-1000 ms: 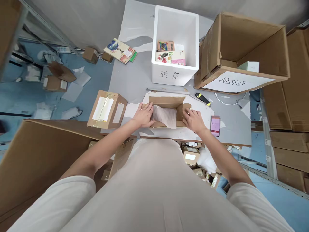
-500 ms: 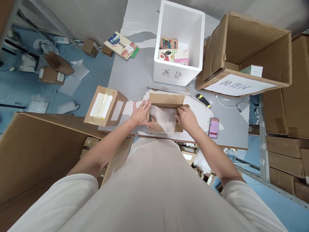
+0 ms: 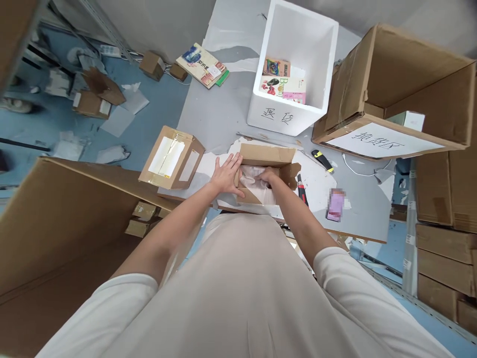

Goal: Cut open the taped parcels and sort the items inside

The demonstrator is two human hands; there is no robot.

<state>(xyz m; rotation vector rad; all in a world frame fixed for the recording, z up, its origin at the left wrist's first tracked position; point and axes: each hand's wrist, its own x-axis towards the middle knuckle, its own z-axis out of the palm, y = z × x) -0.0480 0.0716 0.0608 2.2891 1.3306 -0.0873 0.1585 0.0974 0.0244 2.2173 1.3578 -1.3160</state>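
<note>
A small open cardboard box (image 3: 267, 153) lies on the table in front of me, with white translucent wrapping sheet (image 3: 255, 183) inside and over its near edge. What the sheet covers is hidden. My left hand (image 3: 226, 175) rests with spread fingers against the left end of the box. Inside the box, my right hand (image 3: 269, 176) has its fingers closed on the wrapping sheet; the fingertips are partly hidden. Just right of the box lies a red and black utility knife (image 3: 302, 190). A yellow and black utility knife (image 3: 322, 161) is farther right.
A taped carton (image 3: 172, 158) stands left. Behind are a white foam box (image 3: 286, 119) holding books and a large open carton (image 3: 346, 99). A phone (image 3: 336, 205) lies right, books (image 3: 201, 65) at the back left. A big carton (image 3: 82, 214) stands beside the table.
My right hand has moved left from the box's right end into the box, onto the wrapping sheet. The red and black knife has come into sight. The whole view has shifted slightly.
</note>
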